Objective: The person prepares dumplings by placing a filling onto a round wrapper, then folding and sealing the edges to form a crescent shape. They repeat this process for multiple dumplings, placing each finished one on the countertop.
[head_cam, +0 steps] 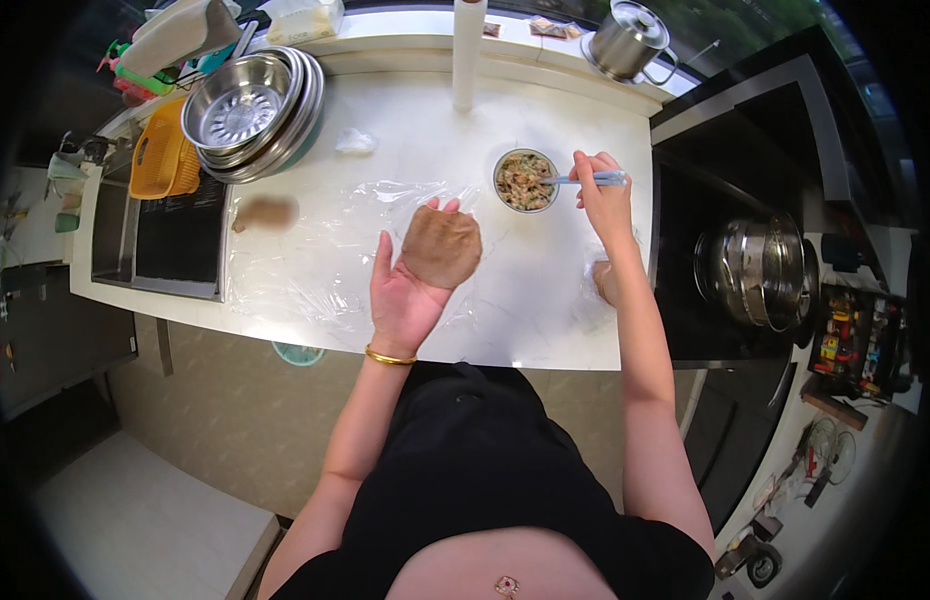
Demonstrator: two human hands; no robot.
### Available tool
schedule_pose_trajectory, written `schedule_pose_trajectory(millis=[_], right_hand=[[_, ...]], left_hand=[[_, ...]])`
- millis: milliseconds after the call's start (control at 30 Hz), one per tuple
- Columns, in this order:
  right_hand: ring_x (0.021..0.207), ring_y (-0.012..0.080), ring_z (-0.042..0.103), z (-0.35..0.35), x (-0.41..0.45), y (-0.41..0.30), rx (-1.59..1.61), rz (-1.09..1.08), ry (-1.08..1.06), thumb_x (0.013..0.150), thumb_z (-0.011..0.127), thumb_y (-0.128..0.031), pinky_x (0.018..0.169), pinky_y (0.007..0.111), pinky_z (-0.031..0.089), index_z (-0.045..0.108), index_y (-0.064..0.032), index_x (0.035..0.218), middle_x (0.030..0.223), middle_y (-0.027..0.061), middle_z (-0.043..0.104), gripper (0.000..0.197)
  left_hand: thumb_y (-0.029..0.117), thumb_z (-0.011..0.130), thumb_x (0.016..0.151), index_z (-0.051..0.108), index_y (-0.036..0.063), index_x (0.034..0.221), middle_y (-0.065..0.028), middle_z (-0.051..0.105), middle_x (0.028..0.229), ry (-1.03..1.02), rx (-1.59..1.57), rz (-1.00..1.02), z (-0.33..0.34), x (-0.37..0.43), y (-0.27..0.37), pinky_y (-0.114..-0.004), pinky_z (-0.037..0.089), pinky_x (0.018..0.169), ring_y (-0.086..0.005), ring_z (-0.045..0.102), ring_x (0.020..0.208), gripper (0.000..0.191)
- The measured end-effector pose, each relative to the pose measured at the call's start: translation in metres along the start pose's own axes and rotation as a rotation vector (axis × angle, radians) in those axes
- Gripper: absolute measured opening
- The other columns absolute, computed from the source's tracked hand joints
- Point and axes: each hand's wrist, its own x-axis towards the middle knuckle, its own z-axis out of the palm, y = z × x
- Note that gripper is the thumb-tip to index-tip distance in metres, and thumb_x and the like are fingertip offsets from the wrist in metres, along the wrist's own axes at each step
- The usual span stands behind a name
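Observation:
A flat, round brown dough wrapper [442, 247] lies across the fingers of my left hand [405, 304], which is palm up over the counter. My right hand [603, 191] grips light blue chopsticks [585, 179]. Their tips are in the chopped filling [523, 180] inside a small round bowl [498, 196], ahead and to the right of the wrapper. Clear plastic film [315, 292] is spread on the counter beneath and left of my left hand. On the left part of it a brown dough piece [266, 213] looks blurred.
Stacked steel basins [243, 112] and a yellow plastic basket [161, 161] stand at the back left. A white roll [467, 60] stands upright at the back. Near my right forearm lies a plastic-wrapped brown lump [604, 283]. A steel steamer pot [757, 270] sits on the black cooktop at right.

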Motion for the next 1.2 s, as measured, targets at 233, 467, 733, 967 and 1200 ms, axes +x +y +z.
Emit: schedule_pose_trajectory(millis=[233,467,733,967,1200], right_hand=[[0.057,0.013,0.061,-0.014,-0.016,0.024,0.359,0.112,0.049,0.094,0.058,-0.02,0.051,0.024,0.052,0.064,0.0035,0.086,0.076,0.0083,0.061,0.025],[0.06,0.015,0.064,0.008,-0.027,0.063,0.504,0.144,0.205,0.094,0.058,-0.016,0.054,0.025,0.054,0.063,0.0056,0.089,0.078,0.0105,0.065,0.023],[0.063,0.0174,0.068,0.033,-0.025,0.08,0.531,0.17,0.316,0.095,0.057,-0.017,0.058,0.026,0.056,0.062,0.0071,0.087,0.079,0.0121,0.066,0.025],[0.065,0.0209,0.068,0.048,-0.034,0.102,0.768,0.297,0.458,0.096,0.055,-0.02,0.063,0.029,0.06,0.058,0.0079,0.088,0.083,0.0149,0.065,0.03],[0.066,0.0217,0.067,0.057,-0.035,0.108,0.874,0.407,0.557,0.096,0.055,-0.019,0.064,0.03,0.062,0.057,0.0091,0.089,0.083,0.016,0.064,0.029]], left_hand=[[0.041,0.041,0.098,0.033,0.0059,0.145,-0.0154,0.031,0.151,0.042,0.033,0.021,-0.004,0.001,0.008,-0.044,0.019,0.117,-0.0284,0.028,0.14,0.059],[0.042,0.041,0.098,0.035,0.006,0.144,-0.0153,0.031,0.15,0.082,0.034,0.018,-0.006,0.001,0.009,-0.044,0.02,0.116,-0.0291,0.03,0.139,0.059],[0.045,0.039,0.098,0.035,0.0054,0.143,-0.0153,0.035,0.148,0.107,0.041,0.021,-0.005,0.0,0.009,-0.044,0.023,0.115,-0.0282,0.032,0.138,0.06],[0.042,0.041,0.098,0.034,0.0058,0.144,-0.0157,0.033,0.149,0.114,0.022,0.025,-0.008,-0.002,0.009,-0.045,0.021,0.116,-0.029,0.03,0.138,0.059],[0.042,0.041,0.098,0.034,0.0053,0.144,-0.0159,0.033,0.149,0.115,0.029,0.018,-0.01,-0.005,0.01,-0.045,0.02,0.116,-0.0292,0.031,0.138,0.059]])
